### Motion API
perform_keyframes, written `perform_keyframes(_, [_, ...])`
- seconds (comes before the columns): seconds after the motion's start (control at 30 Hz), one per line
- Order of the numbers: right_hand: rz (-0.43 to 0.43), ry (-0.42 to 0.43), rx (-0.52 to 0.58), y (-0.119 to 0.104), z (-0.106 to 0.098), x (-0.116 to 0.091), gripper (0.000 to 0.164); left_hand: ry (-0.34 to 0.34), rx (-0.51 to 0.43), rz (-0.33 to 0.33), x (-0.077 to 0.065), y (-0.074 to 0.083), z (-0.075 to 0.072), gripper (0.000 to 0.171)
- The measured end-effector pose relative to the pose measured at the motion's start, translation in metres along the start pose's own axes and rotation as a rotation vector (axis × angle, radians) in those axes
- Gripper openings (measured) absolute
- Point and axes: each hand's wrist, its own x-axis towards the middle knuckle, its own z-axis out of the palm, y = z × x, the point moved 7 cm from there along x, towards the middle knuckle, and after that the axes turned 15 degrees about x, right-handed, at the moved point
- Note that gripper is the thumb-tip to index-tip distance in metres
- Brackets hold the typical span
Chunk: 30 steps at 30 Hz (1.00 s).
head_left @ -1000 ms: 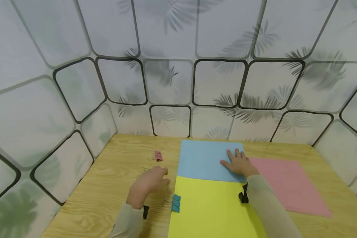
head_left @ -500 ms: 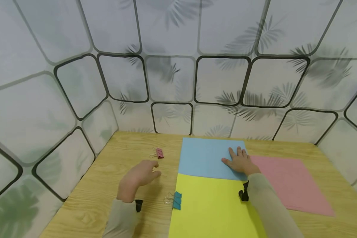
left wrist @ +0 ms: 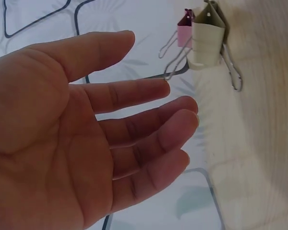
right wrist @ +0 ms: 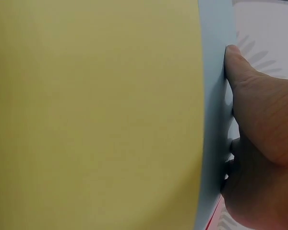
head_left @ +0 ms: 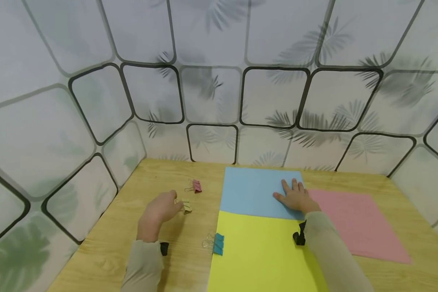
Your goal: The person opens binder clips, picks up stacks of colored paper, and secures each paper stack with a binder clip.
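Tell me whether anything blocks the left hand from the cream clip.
Nothing visible does: the left hand is right beside the cream clip. The pink clip lies farther back, not between them.

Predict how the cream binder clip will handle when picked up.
Likely light: the cream binder clip is small beside the left hand. Its folded body looks stiff. Its splayed wire handles may swivel or snag.

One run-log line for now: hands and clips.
left hand: empty, near cream clip; right hand: spread on blue sheet; teal clip: at left edge of yellow sheet; pink clip: on table
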Motion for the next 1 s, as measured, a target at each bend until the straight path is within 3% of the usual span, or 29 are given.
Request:
perform_keyframes(0.07, [0.004, -0.002, 0.0, -0.006, -0.001, -0.005, 0.083, -0.007, 0.005, -0.022, 0.001, -0.004, 0.004, 0.042])
perform_keyframes(0.37, [0.018, 0.0, 0.017, -0.007, 0.002, -0.005, 0.081, -0.015, 0.045, -0.116, 0.012, -0.008, 0.019, 0.037])
perform_keyframes(0.6, [0.021, 0.001, 0.016, -0.006, 0.002, -0.005, 0.083, -0.017, 0.044, -0.213, 0.011, -0.008, 0.019, 0.032])
perform_keyframes(1.0, [0.021, 0.016, 0.029, -0.005, -0.002, -0.006, 0.083, 0.011, -0.033, -0.212, 0.014, -0.004, 0.017, 0.025])
